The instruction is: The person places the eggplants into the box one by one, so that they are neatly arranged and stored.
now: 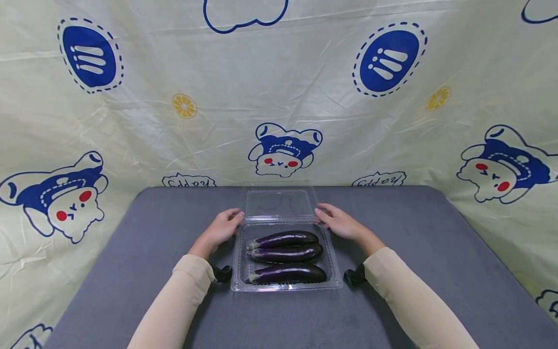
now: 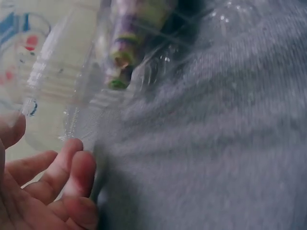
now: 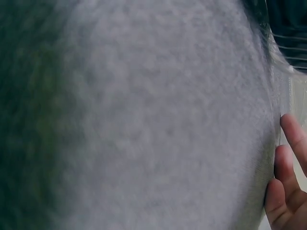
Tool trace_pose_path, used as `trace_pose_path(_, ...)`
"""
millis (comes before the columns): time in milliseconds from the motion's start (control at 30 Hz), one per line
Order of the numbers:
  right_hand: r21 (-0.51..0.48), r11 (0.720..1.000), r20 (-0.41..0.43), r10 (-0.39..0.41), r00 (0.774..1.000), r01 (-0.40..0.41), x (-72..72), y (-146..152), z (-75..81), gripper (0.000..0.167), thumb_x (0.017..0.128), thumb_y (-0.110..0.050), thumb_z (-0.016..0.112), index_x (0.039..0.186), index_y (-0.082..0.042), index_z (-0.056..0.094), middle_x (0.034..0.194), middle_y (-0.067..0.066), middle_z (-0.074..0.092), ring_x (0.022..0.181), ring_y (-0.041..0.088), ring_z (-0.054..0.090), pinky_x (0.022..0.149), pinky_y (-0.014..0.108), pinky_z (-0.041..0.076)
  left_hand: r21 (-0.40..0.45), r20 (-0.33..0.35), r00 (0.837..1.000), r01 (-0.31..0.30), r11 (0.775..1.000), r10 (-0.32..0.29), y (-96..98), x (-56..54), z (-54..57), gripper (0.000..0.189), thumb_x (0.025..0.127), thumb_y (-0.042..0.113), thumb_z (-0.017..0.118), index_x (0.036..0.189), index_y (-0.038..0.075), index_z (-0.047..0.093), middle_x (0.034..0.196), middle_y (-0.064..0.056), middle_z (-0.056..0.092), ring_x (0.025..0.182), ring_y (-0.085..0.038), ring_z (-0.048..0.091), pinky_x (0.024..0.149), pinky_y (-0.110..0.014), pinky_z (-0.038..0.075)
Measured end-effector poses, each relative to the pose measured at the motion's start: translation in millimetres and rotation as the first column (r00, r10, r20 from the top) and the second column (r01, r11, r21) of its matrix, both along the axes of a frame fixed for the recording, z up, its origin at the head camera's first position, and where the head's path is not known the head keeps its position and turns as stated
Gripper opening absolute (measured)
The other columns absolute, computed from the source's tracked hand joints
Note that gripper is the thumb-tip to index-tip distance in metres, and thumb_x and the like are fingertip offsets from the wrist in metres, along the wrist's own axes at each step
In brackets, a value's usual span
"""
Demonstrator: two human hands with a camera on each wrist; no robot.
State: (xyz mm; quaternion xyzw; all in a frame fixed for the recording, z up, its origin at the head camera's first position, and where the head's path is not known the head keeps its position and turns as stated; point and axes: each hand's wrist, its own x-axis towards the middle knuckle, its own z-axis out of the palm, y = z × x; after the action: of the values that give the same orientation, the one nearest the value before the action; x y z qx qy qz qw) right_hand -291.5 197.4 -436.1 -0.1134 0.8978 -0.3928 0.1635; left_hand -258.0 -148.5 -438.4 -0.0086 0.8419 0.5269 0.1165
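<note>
A clear plastic clamshell container (image 1: pixel 237 283) lies unlatched on the table, with its lid (image 1: pixel 279 201) swung back on the far side. Three dark purple eggplants (image 1: pixel 287 274) lie crosswise in its base, their stem ends to the left. My left hand (image 1: pixel 222 225) holds the lid's left edge near the hinge, thumb and fingertips at the rim. Opposite it, my right hand (image 1: pixel 342 223) holds the lid's right edge the same way. In the left wrist view, the stem end of an eggplant (image 2: pixel 124 52) shows blurred through the plastic.
The grey table (image 1: pixel 144 247) extends to both sides of the container. Behind it hangs a pale printed curtain (image 1: pixel 279 72). Dark wrist cameras, the left one (image 1: pixel 223 274) and the right one (image 1: pixel 354 276), sit close beside the container's base.
</note>
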Motion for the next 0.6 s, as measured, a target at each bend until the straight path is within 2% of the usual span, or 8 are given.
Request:
trace_pose_path(100,-0.001,1.0,-0.001,-0.012,1.0,0.012,-0.3,-1.4,-1.1,0.065,0.107,-0.046,0.036,0.156,-0.005,0.025,0.137,0.022,0.058,0.113,0.033,0.062,0.103,0.054,0.044,0.04,-0.004,1.0,-0.01,0.999,0.01,2.7,-2.3,-2.5,0.051,0.107,0.031,0.042,0.151,0.006,0.039,0.125,-0.017,0.063,0.077,-0.015,0.057,0.065,-0.028,0.043)
trace_pose_path(267,-0.047,0.999,-0.028,-0.019,0.999,0.018,1.7,-2.0,-1.5,0.064,0.106,-0.047,0.036,0.157,-0.009,0.023,0.129,0.021,0.062,0.108,0.032,0.063,0.101,0.053,0.045,0.089,-0.02,0.999,-0.038,0.995,0.04,2.5,-2.1,-2.7,0.047,0.106,0.028,0.046,0.148,0.008,0.044,0.128,-0.017,0.062,0.082,-0.017,0.06,0.069,-0.028,0.045)
trace_pose_path(467,-0.071,0.997,-0.085,-0.028,0.996,0.022,4.2,-0.3,-2.7,0.063,0.106,-0.045,0.038,0.158,-0.012,0.02,0.119,0.017,0.067,0.099,0.026,0.065,0.093,0.048,0.048,0.118,-0.073,0.994,-0.069,0.991,0.078,3.7,-1.1,0.7,0.045,0.102,0.023,0.053,0.145,0.007,0.049,0.123,-0.017,0.061,0.08,-0.018,0.061,0.073,-0.029,0.049)
trace_pose_path(600,-0.137,0.991,-0.132,-0.018,0.991,-0.001,3.4,0.3,-4.3,0.061,0.107,-0.038,0.04,0.157,-0.013,0.018,0.11,0.017,0.069,0.094,0.024,0.066,0.086,0.041,0.052,0.143,-0.121,0.986,-0.093,0.985,0.111,6.5,-0.7,5.2,0.045,0.099,0.018,0.058,0.142,0.005,0.051,0.117,-0.016,0.06,0.076,-0.016,0.059,0.072,-0.03,0.05)
